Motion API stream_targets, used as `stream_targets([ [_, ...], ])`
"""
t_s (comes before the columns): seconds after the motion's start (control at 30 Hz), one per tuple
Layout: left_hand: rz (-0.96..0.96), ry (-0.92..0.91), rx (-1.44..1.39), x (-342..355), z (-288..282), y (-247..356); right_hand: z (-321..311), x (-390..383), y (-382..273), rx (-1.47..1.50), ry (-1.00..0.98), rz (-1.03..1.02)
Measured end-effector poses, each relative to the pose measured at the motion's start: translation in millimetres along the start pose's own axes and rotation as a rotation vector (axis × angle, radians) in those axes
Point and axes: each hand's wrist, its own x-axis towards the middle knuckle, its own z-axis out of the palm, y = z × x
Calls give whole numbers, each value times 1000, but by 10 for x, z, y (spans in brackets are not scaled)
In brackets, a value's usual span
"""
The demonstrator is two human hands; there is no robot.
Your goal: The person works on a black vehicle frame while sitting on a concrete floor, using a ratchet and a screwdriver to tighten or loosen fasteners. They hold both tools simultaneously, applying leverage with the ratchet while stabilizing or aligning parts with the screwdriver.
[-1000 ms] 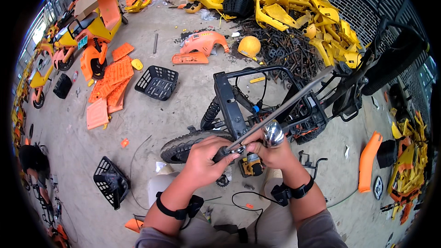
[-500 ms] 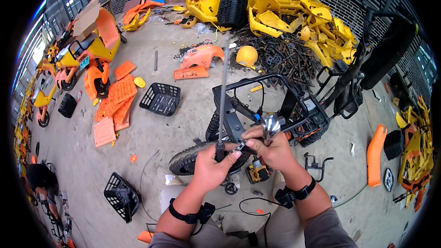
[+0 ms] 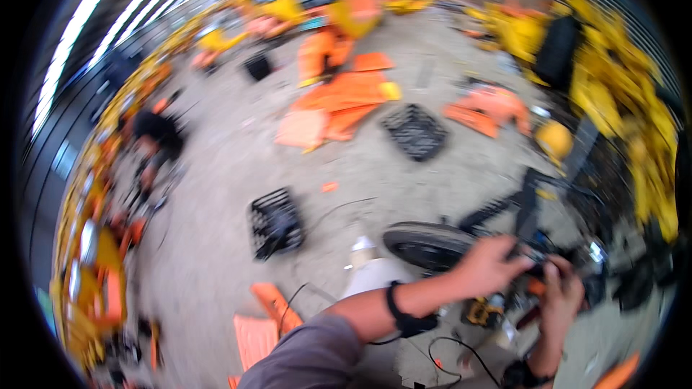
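Note:
Motion blurs the whole view. My left hand (image 3: 486, 266) is closed around a screwdriver; its handle is mostly hidden and its long shaft barely shows. Close to its right, my right hand (image 3: 561, 294) has its fingers bent and pressed together, with a shiny round-headed metal tool (image 3: 597, 251) by them. The fingertips of both hands meet at a small dark part (image 3: 535, 258), too smeared to make out. Behind and below them lie the black wheel (image 3: 429, 245) of a stripped scooter frame and a yellow-and-black power tool (image 3: 484, 311).
Black plastic baskets (image 3: 414, 132) (image 3: 276, 223) and orange panels (image 3: 339, 104) lie on the concrete floor. A yellow helmet (image 3: 553, 140) is near heaped yellow panels (image 3: 613, 86) at right. Another person (image 3: 158, 137) crouches at the left, beside a long row of yellow-and-orange scooters (image 3: 94, 274).
The view has swung left, so the scene and both hands appear farther right and tilted. My hands remain close together. The screwdriver and shiny tool, sharp before, are now smeared.

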Motion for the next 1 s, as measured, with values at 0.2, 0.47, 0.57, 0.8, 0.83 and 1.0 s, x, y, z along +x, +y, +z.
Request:
stream_targets([
  [0.2,224,12,-70,-255,-118,-155,308,-22,218,-72,-128,-231],
  [0.47,218,-49,-119,-222,-173,-86,162,151,408,16,-202,-372],
  [0.57,255,-74,-86,-78,13,-144,-55,157,434,-20,-142,-501],
  [0.8,-111,-19,-249,-161,-303,-290,445,271,-17,-255,-116,-452],
  [0.83,-136,-34,-256,-129,-266,-196,397,251,-49,-230,-109,-415],
  [1.0,43,-28,-28,-38,-159,20,182,186,-74,-135,-109,-320],
])
